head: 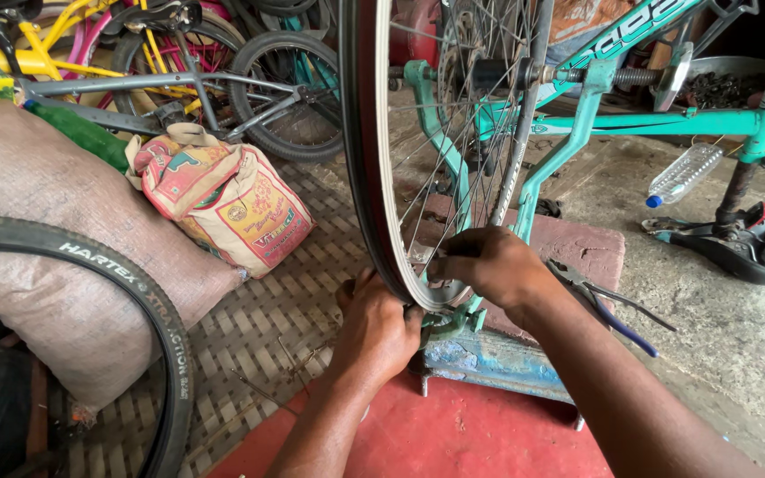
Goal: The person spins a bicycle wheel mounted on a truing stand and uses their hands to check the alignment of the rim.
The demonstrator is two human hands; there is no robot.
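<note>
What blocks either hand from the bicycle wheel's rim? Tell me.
Nothing visible does. The left hand already grips the tyre at the bottom of the wheel, and the right hand rests against the rim on the spoke side. No object lies between them.

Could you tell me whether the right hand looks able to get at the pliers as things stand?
Probably yes: the pliers lie uncovered on the stool just beside the right hand, with nothing between them.

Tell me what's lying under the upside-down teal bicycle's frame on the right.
A clear plastic bottle with a blue cap lies on the concrete floor there, beside the black saddle. What sits beneath the saddle is hidden.
</note>
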